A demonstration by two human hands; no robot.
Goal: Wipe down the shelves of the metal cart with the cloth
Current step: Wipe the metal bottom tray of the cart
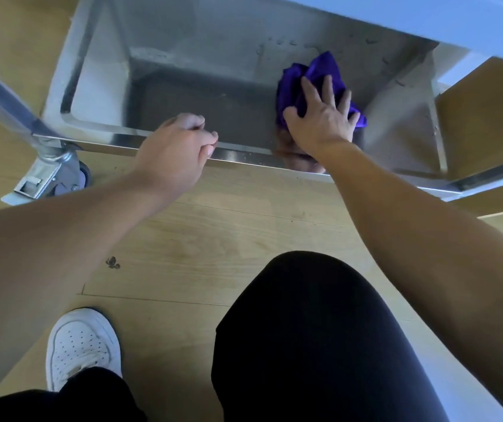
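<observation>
Purple crumpled cloth on lower stainless-steel cart shelf, right part. Right hand flat on cloth, fingers spread, pressing down. Left hand curled round shelf's front rim, gripping it.

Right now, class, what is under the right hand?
The right hand presses a purple cloth onto the bottom shelf. The patch of shelf beneath the cloth is covered, so its state cannot be seen.

A crumpled purple cloth sits bunched toward the right of the metal cart, on its dull, smudged lower shelf.
</observation>
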